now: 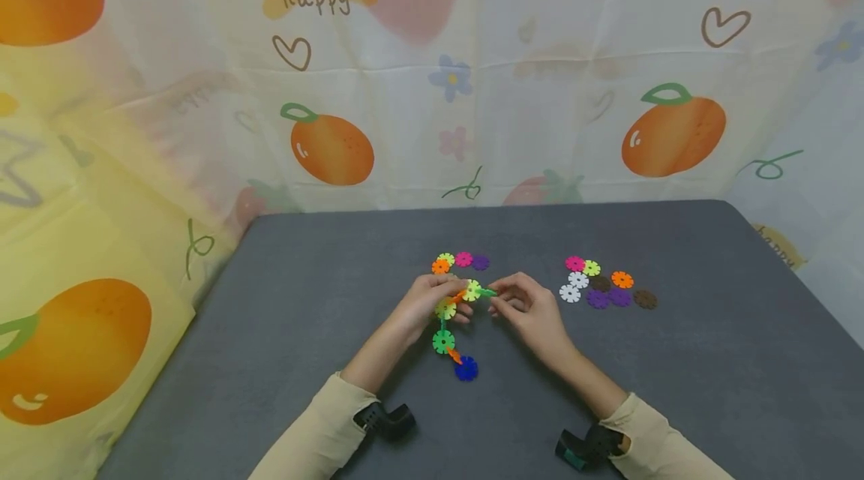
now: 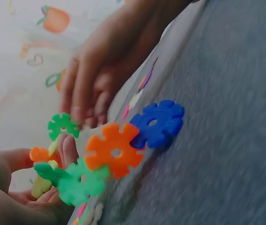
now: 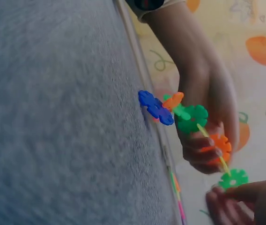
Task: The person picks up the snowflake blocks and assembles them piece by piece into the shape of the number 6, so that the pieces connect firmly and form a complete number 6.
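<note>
**Desk:** Head camera first. What's in the picture?

**Photographer:** A person at a grey table (image 1: 675,360) backed by a fruit-print cloth (image 1: 324,90). The left hand (image 1: 432,298) has its fingers curled round the upper end of a chain of snowflake discs (image 1: 447,330), whose blue disc (image 1: 466,368) hangs lowest, close to the tabletop. The right hand (image 1: 523,304) pinches a green disc (image 1: 487,291) at the chain's top. Loose discs (image 1: 604,286) lie near, on the right-hand side; a smaller cluster (image 1: 460,262) lies just beyond the hands.

**Desk:** And the left wrist view?

**Photographer:** The chain runs from the blue disc (image 2: 157,123), next to the table, through an orange disc (image 2: 114,151) and a green one (image 2: 82,183) into the left hand (image 2: 11,192), whose fingers close on the top pieces. The right hand (image 2: 93,82) holds the small green disc (image 2: 62,125) between its fingertips.

**Desk:** Right wrist?

**Photographer:** The same chain seen edge-on, blue disc (image 3: 155,107) down, left hand (image 3: 208,136) clamped near an orange disc (image 3: 221,146). The right hand (image 3: 245,201) nips the green disc (image 3: 233,178) at the free end.

**Desk:** Any advice on the joining?

**Photographer:** I'd say: line up the notches slot to slot at right angles, brace the chain near the joint, and push straight so the lower pieces don't twist loose.
</note>
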### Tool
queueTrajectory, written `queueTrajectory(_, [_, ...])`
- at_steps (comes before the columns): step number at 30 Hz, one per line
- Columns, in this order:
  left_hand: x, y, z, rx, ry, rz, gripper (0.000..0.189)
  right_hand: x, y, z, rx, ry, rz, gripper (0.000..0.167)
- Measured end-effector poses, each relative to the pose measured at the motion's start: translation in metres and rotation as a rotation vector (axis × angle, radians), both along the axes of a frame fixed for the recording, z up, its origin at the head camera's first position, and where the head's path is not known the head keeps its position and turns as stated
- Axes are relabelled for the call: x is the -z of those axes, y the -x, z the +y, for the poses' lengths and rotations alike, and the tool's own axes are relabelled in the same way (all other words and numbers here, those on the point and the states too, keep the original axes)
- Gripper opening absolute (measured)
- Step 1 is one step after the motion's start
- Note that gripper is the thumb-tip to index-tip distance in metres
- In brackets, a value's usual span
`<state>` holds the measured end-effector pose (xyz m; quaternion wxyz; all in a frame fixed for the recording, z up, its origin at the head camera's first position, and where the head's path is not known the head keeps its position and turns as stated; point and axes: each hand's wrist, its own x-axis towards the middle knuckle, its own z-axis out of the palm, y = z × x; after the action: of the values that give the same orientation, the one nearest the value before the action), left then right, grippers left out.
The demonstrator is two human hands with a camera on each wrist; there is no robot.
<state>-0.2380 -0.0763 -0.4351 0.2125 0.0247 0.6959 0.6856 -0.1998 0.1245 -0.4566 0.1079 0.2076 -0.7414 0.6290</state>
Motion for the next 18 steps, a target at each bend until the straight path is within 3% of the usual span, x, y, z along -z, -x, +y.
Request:
queueTrajectory(4, [0.004, 0.007, -0.009, -0.037, -0.007, -0.018, 0.035, 0.003, 0.004, 0.001, 0.051, -0.135, -0.126, 0.022])
queueTrajectory(7, [0.005, 0.011, -0.014, -0.07, -0.005, -0.033, 0.037, 0.005, 0.007, -0.001, 0.056, -0.257, -0.164, 0.021])
queueTrajectory(18, [0.006, 0.014, -0.02, -0.085, 0.022, -0.037, 0.039, 0.005, 0.022, -0.027, 0.0, -0.415, -0.088, 0.014])
